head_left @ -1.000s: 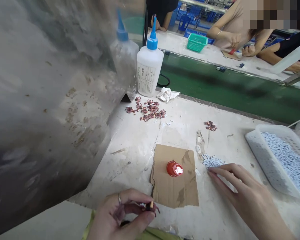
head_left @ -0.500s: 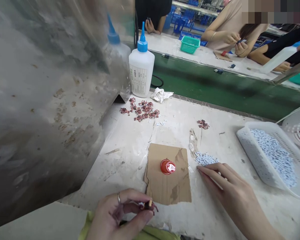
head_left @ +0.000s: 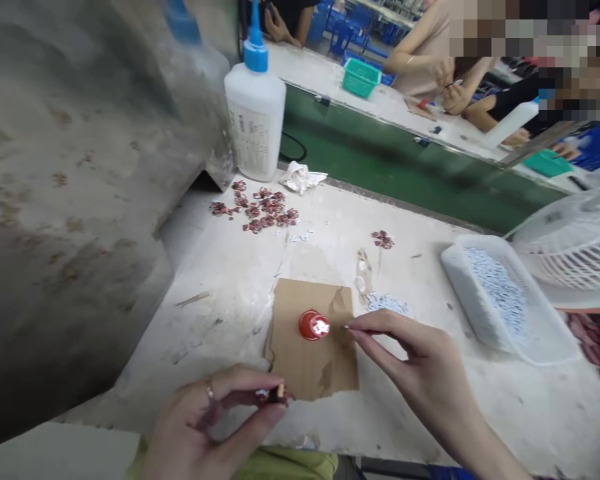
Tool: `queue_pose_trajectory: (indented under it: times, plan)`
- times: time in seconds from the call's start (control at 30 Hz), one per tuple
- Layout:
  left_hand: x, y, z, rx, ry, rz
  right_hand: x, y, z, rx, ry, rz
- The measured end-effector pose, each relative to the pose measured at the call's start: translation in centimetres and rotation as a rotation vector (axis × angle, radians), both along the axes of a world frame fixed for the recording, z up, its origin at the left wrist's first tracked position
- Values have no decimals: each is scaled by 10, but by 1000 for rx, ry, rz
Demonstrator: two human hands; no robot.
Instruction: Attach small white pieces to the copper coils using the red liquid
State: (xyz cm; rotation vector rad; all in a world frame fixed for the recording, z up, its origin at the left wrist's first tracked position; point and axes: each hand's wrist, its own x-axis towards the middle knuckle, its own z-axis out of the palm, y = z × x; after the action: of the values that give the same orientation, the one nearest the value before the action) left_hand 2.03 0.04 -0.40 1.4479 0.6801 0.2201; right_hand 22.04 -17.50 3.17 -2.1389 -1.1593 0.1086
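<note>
In my left hand [head_left: 220, 417], thumb and forefinger pinch a small reddish-brown figurine [head_left: 279, 393] with dark and tan parts, held low over the table near a cardboard piece [head_left: 293, 367]. My right hand [head_left: 415, 360] is closed at the fingertips on a tiny pale piece [head_left: 348, 327], above the cardboard's right edge. On the cardboard stands a small red cup [head_left: 311, 325] with a shiny whitish spot on it. A loose pile of tiny light-blue pieces [head_left: 387, 304] lies just beyond my right fingers.
Several similar brown figurines [head_left: 265, 210] lie near a white squeeze bottle [head_left: 256, 123] with a blue nozzle; a few more [head_left: 383, 240] lie farther right. A white basket [head_left: 545, 347] holds many light-blue pieces, beside a fan [head_left: 575, 240]. A metal panel [head_left: 80, 200] borders the left. Co-workers sit opposite.
My right hand has moved left from the light-blue pile to the cardboard's edge, a tiny piece now between its fingertips. The left hand still holds the figurine. The camera view has shifted.
</note>
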Motion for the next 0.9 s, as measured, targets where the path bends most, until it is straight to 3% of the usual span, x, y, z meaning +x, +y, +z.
queue_pose_trajectory:
  times: [0.1, 0.23, 0.47, 0.9]
  plan:
    - [3, 2, 5, -4, -78, 35, -3, 11, 2, 42, 54, -1]
    - [5, 5, 7, 31, -118, -54, -4, 19, 0, 35, 2, 34]
    - [6, 9, 5, 50, -112, -47, -2, 11, -9, -88, -137, 151]
    - [12, 6, 4, 84, -151, -33, -4, 11, -8, -68, -168, 140]
